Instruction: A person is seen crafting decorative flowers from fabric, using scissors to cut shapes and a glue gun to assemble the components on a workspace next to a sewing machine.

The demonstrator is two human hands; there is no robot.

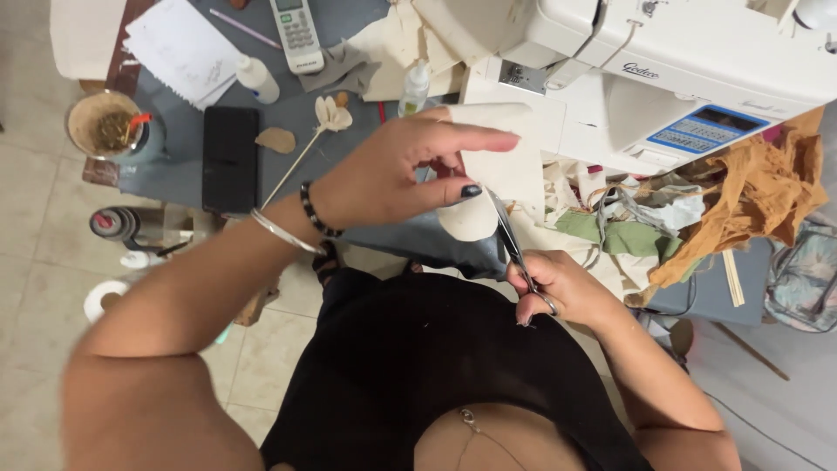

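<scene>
My left hand (401, 170) pinches a cream fabric piece (490, 166) and holds it up over the table's front edge. My right hand (554, 292) grips a pair of metal scissors (507, 237), fingers through the handles. The blades point up into the lower rounded edge of the fabric. A bracelet and a bangle sit on my left wrist.
A white sewing machine (663, 61) stands at the back right. Fabric scraps in orange, green and cream (697, 218) lie piled beside it. On the grey table (174, 170) are a black phone (230, 157), a remote (296, 33), small bottles, a fabric flower on a stick (327, 118), paper and a cup (109, 126).
</scene>
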